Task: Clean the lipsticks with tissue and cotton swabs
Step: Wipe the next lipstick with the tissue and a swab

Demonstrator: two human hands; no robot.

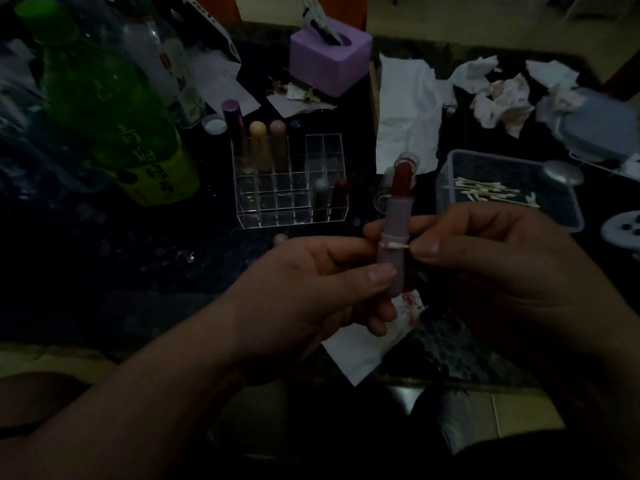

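My left hand (311,292) grips an uncapped pink lipstick (398,223) upright, its dark red bullet raised at the top. My right hand (491,271) pinches a cotton swab (394,245) whose tip touches the seam of the pink tube. A stained tissue (367,348) lies on the table under my hands. A clear organizer (291,178) behind them holds several lipsticks. A clear box of cotton swabs (509,192) stands to the right.
A green bottle (114,109) and clear bottles stand at the left. A purple tissue box (329,57) sits at the back. A flat tissue (408,112) and crumpled stained tissues (502,95) lie at the back right, by a grey lidded container (602,129).
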